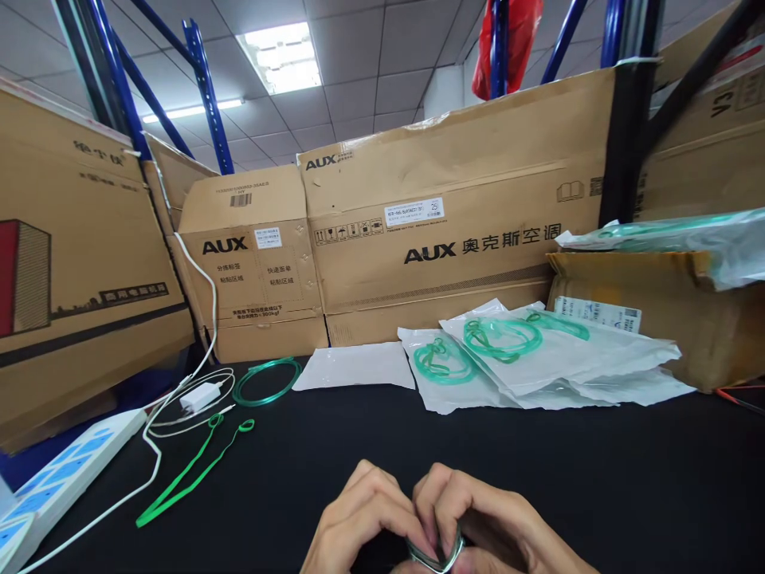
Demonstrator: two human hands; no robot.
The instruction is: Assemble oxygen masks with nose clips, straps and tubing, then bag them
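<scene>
At the bottom of the head view, my left hand (358, 518) and my right hand (499, 518) meet with bent fingers. Between their fingertips is a small shiny curved piece (447, 564), clear or silvery with a greenish edge. Both hands are closed on it; its lower part is cut off by the frame edge, so its exact kind does not show. A thin green strap (173, 494) with a small loop at each end lies to the left, apart from my hands. Behind the strap rests a coiled green tube (268, 383).
White pouches (567, 367) with green tubing lie at the back right, beside a flat white sheet (358, 367). On the left are a power strip (77, 462), a white charger (201, 397) and its cable. Cardboard boxes (442, 279) wall off the back of the black table (586, 470).
</scene>
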